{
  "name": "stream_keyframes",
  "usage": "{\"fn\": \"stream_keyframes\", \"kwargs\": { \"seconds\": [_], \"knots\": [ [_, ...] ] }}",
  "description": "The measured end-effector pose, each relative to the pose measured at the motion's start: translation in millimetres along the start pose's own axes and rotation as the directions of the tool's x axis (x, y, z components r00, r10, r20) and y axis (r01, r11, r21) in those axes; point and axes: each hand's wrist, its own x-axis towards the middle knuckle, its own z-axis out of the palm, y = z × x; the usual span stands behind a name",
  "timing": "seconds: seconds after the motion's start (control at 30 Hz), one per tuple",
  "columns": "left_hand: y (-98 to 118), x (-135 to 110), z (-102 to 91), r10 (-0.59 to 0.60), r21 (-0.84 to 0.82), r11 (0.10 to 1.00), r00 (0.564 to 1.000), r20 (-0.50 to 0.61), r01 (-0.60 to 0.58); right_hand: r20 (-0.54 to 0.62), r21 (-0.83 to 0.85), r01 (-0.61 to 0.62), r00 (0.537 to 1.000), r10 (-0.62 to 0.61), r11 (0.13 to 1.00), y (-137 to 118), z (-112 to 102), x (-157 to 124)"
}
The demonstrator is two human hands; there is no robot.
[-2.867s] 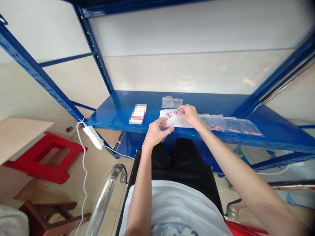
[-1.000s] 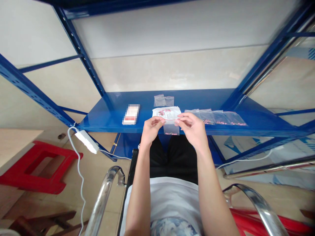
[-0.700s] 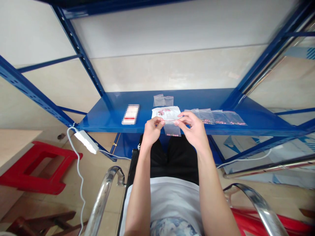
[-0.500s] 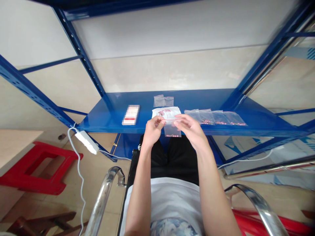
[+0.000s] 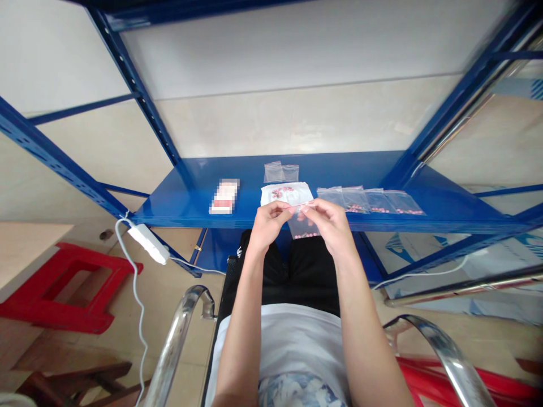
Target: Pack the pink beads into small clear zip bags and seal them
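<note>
A small clear zip bag with pink beads at its bottom hangs in front of the blue shelf edge. My left hand pinches the bag's top left corner. My right hand pinches its top right part, fingers pressed together along the red seal line. Just behind my hands a larger white bag with pink pieces lies flat on the shelf.
A row of filled small bags lies on the shelf to the right, two empty small bags at the back, a white and red box to the left. A white power strip hangs off the shelf's left corner. A red stool stands left.
My right hand left the white bag on the shelf and joined the left at the small bag. Both hands then drew closer along its top edge, and the bag dropped slightly lower.
</note>
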Motion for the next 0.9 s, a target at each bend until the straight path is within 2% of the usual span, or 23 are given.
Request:
{"fn": "stream_keyframes", "kwargs": {
  "seconds": [0.17, 0.37, 0.53, 0.67, 0.9],
  "knots": [
    [3, -2, 4.9, 0.082, 0.11, 0.991, 0.997, -0.001, -0.081, 0.052, -0.015, -0.044, 0.998, 0.044, 0.999, -2, 1, 0],
    [9, -5, 12.2, 0.112, 0.219, 0.97, 0.994, -0.016, -0.106, 0.034, -0.103, 0.031, 0.999, -0.028, 0.994, -4, 0, 1],
    [5, -3, 13.7, 0.087, 0.165, 0.982, 0.995, 0.041, -0.093, 0.016, -0.118, 0.051, 0.999, -0.05, 0.992, -4, -3, 0],
    [-1, -2, 19.4, 0.064, 0.127, 0.99, 0.998, -0.029, -0.059, -0.002, -0.152, 0.088, 0.996, -0.089, 0.985, -3, -5, 0],
    [0, -4, 23.9, 0.193, 0.378, 0.915, 0.977, -0.095, -0.144, 0.018, -0.148, 0.004, 1.0, -0.001, 0.989, -4, -10, -1]
  ]
}}
